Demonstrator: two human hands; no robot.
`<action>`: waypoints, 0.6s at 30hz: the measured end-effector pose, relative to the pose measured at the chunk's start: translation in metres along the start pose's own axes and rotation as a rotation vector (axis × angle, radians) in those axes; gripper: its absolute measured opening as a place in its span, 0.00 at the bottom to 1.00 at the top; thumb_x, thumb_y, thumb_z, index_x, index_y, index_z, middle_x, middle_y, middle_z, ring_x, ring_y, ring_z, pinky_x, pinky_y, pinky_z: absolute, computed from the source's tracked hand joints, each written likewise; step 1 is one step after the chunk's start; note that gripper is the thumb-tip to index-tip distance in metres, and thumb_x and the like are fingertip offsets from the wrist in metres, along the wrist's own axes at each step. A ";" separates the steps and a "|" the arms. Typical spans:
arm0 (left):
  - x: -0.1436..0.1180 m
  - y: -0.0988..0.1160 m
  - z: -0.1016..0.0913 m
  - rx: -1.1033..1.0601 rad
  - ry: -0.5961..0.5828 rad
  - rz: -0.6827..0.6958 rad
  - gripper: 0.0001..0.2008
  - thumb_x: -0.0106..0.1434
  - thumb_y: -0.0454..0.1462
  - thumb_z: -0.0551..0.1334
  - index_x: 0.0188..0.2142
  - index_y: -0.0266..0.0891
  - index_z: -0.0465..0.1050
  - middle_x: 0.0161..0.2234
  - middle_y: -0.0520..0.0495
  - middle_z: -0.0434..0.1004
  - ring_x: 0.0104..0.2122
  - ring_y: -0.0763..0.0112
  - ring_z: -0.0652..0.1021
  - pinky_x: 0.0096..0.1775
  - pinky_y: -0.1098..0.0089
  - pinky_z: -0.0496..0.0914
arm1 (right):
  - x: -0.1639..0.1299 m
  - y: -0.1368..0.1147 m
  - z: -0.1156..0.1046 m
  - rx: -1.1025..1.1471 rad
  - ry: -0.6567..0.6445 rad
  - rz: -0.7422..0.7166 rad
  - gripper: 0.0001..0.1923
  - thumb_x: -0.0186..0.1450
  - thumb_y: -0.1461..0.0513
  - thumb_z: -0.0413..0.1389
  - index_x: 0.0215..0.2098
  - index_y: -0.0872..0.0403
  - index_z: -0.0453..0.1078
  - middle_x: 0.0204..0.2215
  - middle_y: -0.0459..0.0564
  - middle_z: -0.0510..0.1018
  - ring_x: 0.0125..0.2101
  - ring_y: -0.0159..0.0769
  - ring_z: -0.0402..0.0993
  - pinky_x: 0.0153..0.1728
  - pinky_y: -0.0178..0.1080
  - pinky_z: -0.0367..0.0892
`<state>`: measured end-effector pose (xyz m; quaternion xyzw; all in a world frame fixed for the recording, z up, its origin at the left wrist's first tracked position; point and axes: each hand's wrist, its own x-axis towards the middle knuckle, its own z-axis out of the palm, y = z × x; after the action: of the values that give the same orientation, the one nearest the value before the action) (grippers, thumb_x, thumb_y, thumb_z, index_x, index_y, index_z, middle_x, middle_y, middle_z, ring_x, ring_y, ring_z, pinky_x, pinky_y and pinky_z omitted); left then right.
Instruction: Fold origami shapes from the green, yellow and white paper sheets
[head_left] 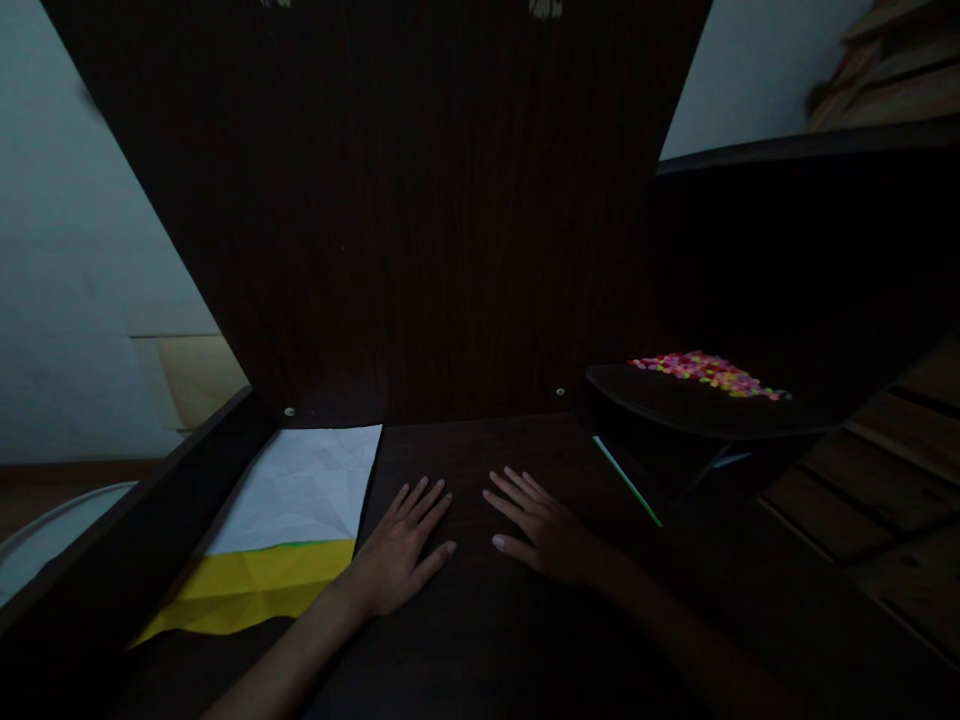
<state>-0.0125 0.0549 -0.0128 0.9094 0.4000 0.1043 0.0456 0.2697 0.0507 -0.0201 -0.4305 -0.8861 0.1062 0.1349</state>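
My left hand (405,548) lies flat on the dark wooden desktop (457,640), fingers spread and thumb pointing inward. Opposite it my right hand (541,530) rests palm down on the same surface, its fingers apart. Neither hand holds anything. Beside my left wrist is a creased white sheet of paper (300,485), and a creased yellow sheet of paper (255,588) lies at its near edge, with a thin green line between them. Right of my right hand, a thin green and white strip (628,482) lies slantwise.
A tall dark wooden panel (450,220) stands behind the desktop. On a rounded shelf (667,410) at right sits a pile of small pink, red and yellow pieces (709,374). A low side board (142,500) borders the left. Wooden slats (885,470) show at far right.
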 end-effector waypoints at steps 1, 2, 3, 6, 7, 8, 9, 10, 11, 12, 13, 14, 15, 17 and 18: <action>0.000 0.000 0.000 0.000 0.001 0.002 0.30 0.72 0.52 0.49 0.68 0.44 0.52 0.69 0.43 0.51 0.68 0.54 0.52 0.65 0.47 0.53 | 0.000 -0.001 -0.001 -0.005 -0.003 0.005 0.33 0.71 0.48 0.49 0.69 0.51 0.52 0.70 0.53 0.48 0.70 0.48 0.39 0.67 0.57 0.43; 0.000 0.000 0.000 0.000 -0.002 0.003 0.30 0.72 0.51 0.49 0.68 0.44 0.53 0.69 0.43 0.51 0.68 0.54 0.53 0.65 0.47 0.53 | 0.000 -0.001 -0.001 -0.010 -0.006 0.008 0.33 0.71 0.48 0.49 0.69 0.51 0.52 0.70 0.53 0.48 0.70 0.48 0.39 0.67 0.56 0.43; 0.000 0.000 -0.001 0.001 -0.005 0.002 0.30 0.72 0.51 0.49 0.68 0.43 0.53 0.69 0.43 0.51 0.68 0.54 0.53 0.65 0.47 0.53 | 0.000 -0.002 -0.002 -0.013 -0.009 0.010 0.33 0.71 0.48 0.49 0.69 0.51 0.52 0.70 0.53 0.48 0.70 0.48 0.39 0.67 0.56 0.43; 0.001 0.001 -0.002 0.003 -0.015 -0.003 0.30 0.72 0.52 0.49 0.68 0.43 0.53 0.69 0.43 0.51 0.68 0.53 0.53 0.65 0.46 0.53 | 0.000 -0.003 -0.003 -0.009 -0.009 0.006 0.33 0.71 0.48 0.49 0.69 0.51 0.52 0.70 0.54 0.49 0.69 0.48 0.39 0.67 0.56 0.43; 0.001 0.002 -0.003 0.004 -0.020 -0.005 0.30 0.72 0.52 0.48 0.68 0.42 0.53 0.69 0.42 0.51 0.68 0.53 0.52 0.65 0.46 0.53 | 0.000 -0.003 -0.003 -0.004 -0.007 0.003 0.33 0.71 0.48 0.49 0.69 0.51 0.52 0.70 0.54 0.49 0.69 0.48 0.39 0.67 0.56 0.43; 0.001 0.002 -0.003 0.004 -0.024 -0.006 0.30 0.72 0.52 0.48 0.68 0.42 0.53 0.69 0.42 0.51 0.68 0.53 0.52 0.64 0.46 0.53 | 0.000 -0.003 -0.003 0.000 -0.005 0.001 0.33 0.71 0.48 0.49 0.69 0.51 0.52 0.70 0.54 0.49 0.69 0.48 0.40 0.67 0.57 0.43; 0.001 0.002 -0.003 0.003 -0.026 -0.006 0.30 0.72 0.52 0.48 0.68 0.42 0.53 0.69 0.41 0.51 0.68 0.53 0.52 0.64 0.45 0.53 | 0.000 -0.002 -0.003 0.004 -0.003 0.000 0.33 0.71 0.48 0.49 0.69 0.51 0.51 0.70 0.54 0.49 0.69 0.48 0.40 0.67 0.57 0.44; 0.001 0.002 -0.003 0.003 -0.027 -0.005 0.30 0.72 0.52 0.48 0.68 0.42 0.53 0.69 0.41 0.51 0.68 0.53 0.52 0.64 0.45 0.53 | 0.000 -0.002 -0.003 0.007 -0.001 0.000 0.33 0.71 0.48 0.49 0.69 0.50 0.51 0.70 0.54 0.49 0.69 0.48 0.40 0.67 0.57 0.44; 0.001 0.002 -0.003 0.002 -0.025 -0.003 0.30 0.72 0.52 0.48 0.68 0.41 0.53 0.69 0.41 0.50 0.68 0.53 0.52 0.64 0.45 0.53 | 0.000 -0.002 -0.002 0.008 0.000 -0.001 0.33 0.71 0.48 0.49 0.69 0.50 0.51 0.70 0.53 0.48 0.69 0.48 0.39 0.67 0.57 0.43; 0.001 0.002 -0.002 0.002 -0.024 -0.002 0.30 0.72 0.52 0.48 0.68 0.42 0.52 0.69 0.42 0.50 0.68 0.53 0.52 0.64 0.45 0.53 | 0.000 -0.001 -0.002 0.006 0.002 -0.003 0.33 0.71 0.48 0.49 0.69 0.50 0.51 0.70 0.53 0.48 0.69 0.48 0.39 0.67 0.57 0.43; 0.001 0.002 -0.002 0.002 -0.024 -0.001 0.30 0.72 0.52 0.48 0.68 0.42 0.52 0.69 0.42 0.50 0.68 0.53 0.51 0.65 0.45 0.53 | -0.001 -0.001 -0.002 0.003 0.002 -0.006 0.33 0.71 0.48 0.49 0.70 0.50 0.51 0.70 0.53 0.48 0.70 0.48 0.39 0.67 0.57 0.43; 0.001 0.001 -0.002 0.002 -0.023 -0.001 0.30 0.72 0.52 0.48 0.68 0.42 0.52 0.69 0.42 0.50 0.68 0.53 0.51 0.65 0.45 0.53 | -0.001 0.000 -0.001 0.000 0.004 -0.010 0.33 0.71 0.48 0.48 0.70 0.50 0.50 0.70 0.53 0.48 0.70 0.48 0.39 0.67 0.57 0.43; 0.001 0.001 -0.001 0.001 -0.023 -0.001 0.30 0.72 0.52 0.48 0.68 0.42 0.52 0.69 0.42 0.50 0.68 0.53 0.52 0.65 0.45 0.53 | -0.001 0.000 -0.001 -0.004 0.007 -0.013 0.33 0.71 0.48 0.48 0.70 0.50 0.50 0.70 0.53 0.48 0.69 0.48 0.39 0.67 0.56 0.43; 0.001 0.001 0.000 -0.001 -0.020 -0.001 0.30 0.72 0.52 0.49 0.68 0.42 0.52 0.69 0.42 0.50 0.68 0.53 0.52 0.65 0.46 0.53 | -0.001 0.000 0.000 -0.006 0.018 -0.019 0.33 0.71 0.48 0.49 0.69 0.50 0.51 0.70 0.54 0.49 0.69 0.48 0.40 0.67 0.57 0.43; 0.001 0.000 0.000 -0.001 -0.018 -0.001 0.30 0.72 0.52 0.49 0.68 0.43 0.52 0.69 0.42 0.50 0.68 0.53 0.52 0.65 0.46 0.53 | -0.001 0.001 0.001 -0.004 0.024 -0.022 0.32 0.71 0.48 0.49 0.69 0.50 0.51 0.70 0.54 0.49 0.69 0.48 0.40 0.67 0.57 0.43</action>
<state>-0.0119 0.0550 -0.0126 0.9102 0.3998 0.0964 0.0498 0.2708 0.0501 -0.0210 -0.4224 -0.8892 0.0980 0.1461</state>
